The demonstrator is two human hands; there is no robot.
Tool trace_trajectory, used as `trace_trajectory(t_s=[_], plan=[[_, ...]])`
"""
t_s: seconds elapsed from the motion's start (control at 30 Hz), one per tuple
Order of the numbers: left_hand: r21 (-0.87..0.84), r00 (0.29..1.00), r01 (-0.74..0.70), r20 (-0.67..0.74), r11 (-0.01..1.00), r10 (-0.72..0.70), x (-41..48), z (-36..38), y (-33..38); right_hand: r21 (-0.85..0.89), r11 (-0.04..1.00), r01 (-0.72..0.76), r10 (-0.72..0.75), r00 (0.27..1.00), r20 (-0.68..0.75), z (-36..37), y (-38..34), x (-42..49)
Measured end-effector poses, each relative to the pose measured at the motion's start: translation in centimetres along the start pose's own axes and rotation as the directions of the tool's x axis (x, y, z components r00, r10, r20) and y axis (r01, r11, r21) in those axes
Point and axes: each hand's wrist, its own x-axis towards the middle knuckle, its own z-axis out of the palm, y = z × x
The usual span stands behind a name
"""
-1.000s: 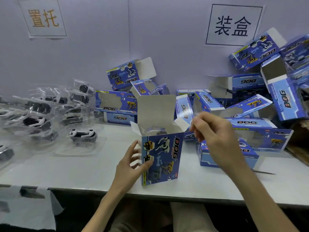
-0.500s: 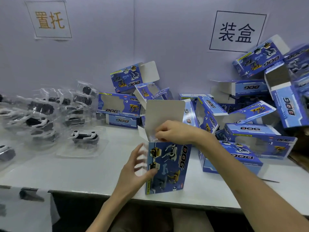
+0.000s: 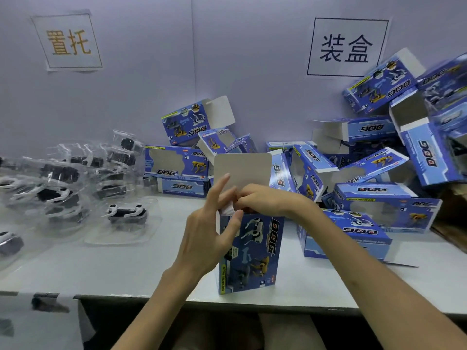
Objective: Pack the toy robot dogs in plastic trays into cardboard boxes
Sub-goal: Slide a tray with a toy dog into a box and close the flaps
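A blue cardboard box (image 3: 252,256) printed "DOG" stands upright near the table's front edge, its grey lid flap (image 3: 242,170) raised. My left hand (image 3: 207,233) grips the box's upper left corner, thumb on the front face and fingers stretched up beside a small white side flap (image 3: 227,210). My right hand (image 3: 265,200) reaches across the open top, with its fingers curled down onto that side flap. What is inside the box is hidden. A black-and-white toy robot dog in a clear plastic tray (image 3: 126,215) lies on the table to the left.
Several more trays with dogs (image 3: 58,180) are heaped at the far left. Many open blue boxes (image 3: 374,195) are piled along the wall and to the right. The white table's front edge (image 3: 303,303) runs just below the box. Two paper signs hang on the wall.
My right hand moved from the right of the box to its open top, fingers curling at the left flap. My left hand slid up from the box's lower side to its upper left corner.
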Motion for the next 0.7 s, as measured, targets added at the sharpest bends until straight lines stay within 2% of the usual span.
trace_trajectory(t_s=[0.03,0.1,0.17,0.23,0.3,0.33,0.37,0.4,0.43,0.47,0.5,0.6,0.7], plan=[[-0.005,1.000,0.019,-0.011,1.000,-0.019,0.0,0.0,0.2,0.075,0.997,-0.010,0.012,1.000,-0.027,-0.1,0.0,0.1],[0.031,0.999,0.042,-0.024,0.999,-0.041,0.2,0.1,0.7,0.354,0.935,-0.029,0.076,0.990,-0.119,-0.6,0.3,0.1],[0.204,1.000,0.018,0.019,0.979,-0.022,0.5,0.3,1.4,0.591,0.806,0.002,0.118,0.979,-0.165,-1.0,0.6,0.1],[0.429,0.995,-0.043,0.098,0.903,0.001,1.1,0.6,2.3,0.675,0.737,0.033,0.132,0.973,-0.192,-1.3,0.6,-0.2],[0.561,0.986,-0.086,0.167,0.824,-0.011,1.4,1.0,3.0,0.661,0.745,0.092,0.169,0.932,-0.320,-1.5,0.6,-0.6],[0.597,0.982,-0.110,0.190,0.795,-0.007,1.5,1.2,3.2,0.617,0.775,0.136,0.190,0.881,-0.433,-1.6,0.9,-0.9],[0.625,0.977,-0.133,0.212,0.769,-0.003,1.6,1.3,3.2,0.549,0.818,0.174,0.207,0.801,-0.562,-1.5,1.3,-1.4],[0.649,0.972,-0.155,0.233,0.745,-0.001,1.7,1.4,3.2,0.477,0.857,0.196,0.224,0.691,-0.687,-1.3,1.8,-2.2],[0.668,0.967,-0.176,0.254,0.723,0.001,1.7,1.5,3.2,0.434,0.878,0.201,0.250,0.580,-0.775,-0.8,2.4,-3.1],[0.683,0.962,-0.196,0.273,0.703,0.003,1.8,1.5,3.2,0.439,0.876,0.200,0.290,0.509,-0.811,-0.1,3.1,-3.9],[0.695,0.957,-0.209,0.291,0.688,-0.003,1.9,1.5,3.3,0.469,0.864,0.185,0.336,0.484,-0.808,0.8,3.7,-4.7],[0.706,0.943,-0.230,0.331,0.670,-0.024,1.9,1.7,3.5,0.502,0.858,0.108,0.388,0.504,-0.772,3.7,5.0,-5.4],[0.702,0.938,-0.235,0.345,0.672,-0.033,2.0,1.5,3.6,0.362,0.918,0.160,0.275,0.402,-0.873,5.5,4.5,-5.0]])
